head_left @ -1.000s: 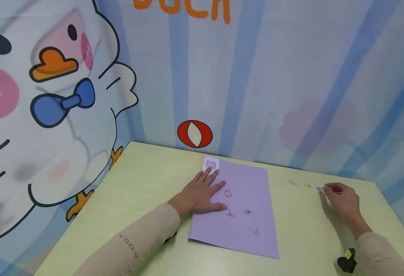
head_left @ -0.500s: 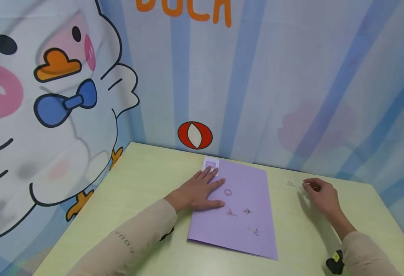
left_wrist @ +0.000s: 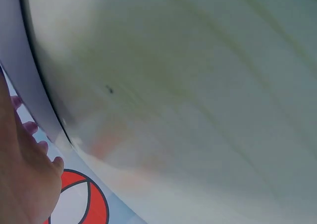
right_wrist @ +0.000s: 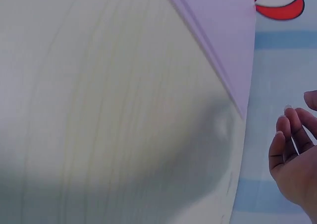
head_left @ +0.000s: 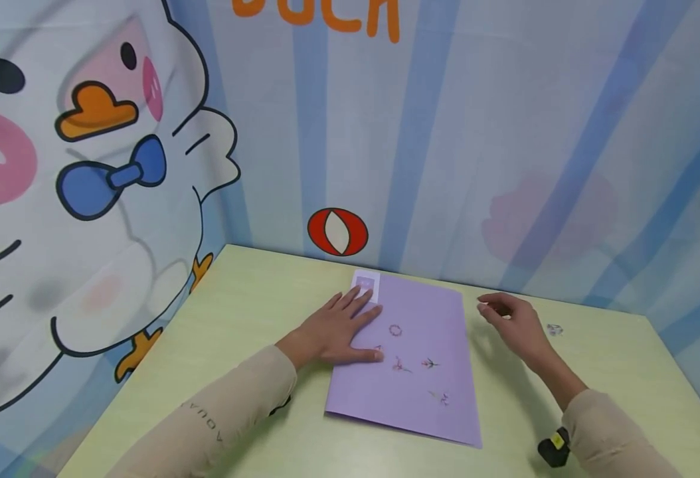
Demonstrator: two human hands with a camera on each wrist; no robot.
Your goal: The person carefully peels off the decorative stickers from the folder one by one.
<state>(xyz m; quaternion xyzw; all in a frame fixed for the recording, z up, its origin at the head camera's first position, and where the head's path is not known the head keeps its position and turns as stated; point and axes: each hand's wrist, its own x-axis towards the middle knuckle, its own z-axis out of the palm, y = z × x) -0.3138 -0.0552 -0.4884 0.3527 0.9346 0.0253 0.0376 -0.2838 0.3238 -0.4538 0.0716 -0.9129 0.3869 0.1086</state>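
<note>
The left hand is laid flat on the purple folder, its fingers spread and nothing grasped; the white label at the far left corner is partly covered by the fingertips. The right hand is raised above the table, just beside the folder's right edge as seen in the head view, with thumb and forefinger brought close together and the other fingers bent. Whether a thin piece is pinched there cannot be told from these views.

On the folder, a ring-shaped motif and several flower motifs are seen, well apart from the far right corner. To the right of the right hand, a small sticker-like piece is left lying on the table.

The step in hand is judged to be the setting of small pieces onto the folder, which is steadied by the left hand. If a piece is held, the next move would call for it to be brought over a bare part and pressed flat, clear of the motifs. Beyond the table, a striped backdrop is hung.
</note>
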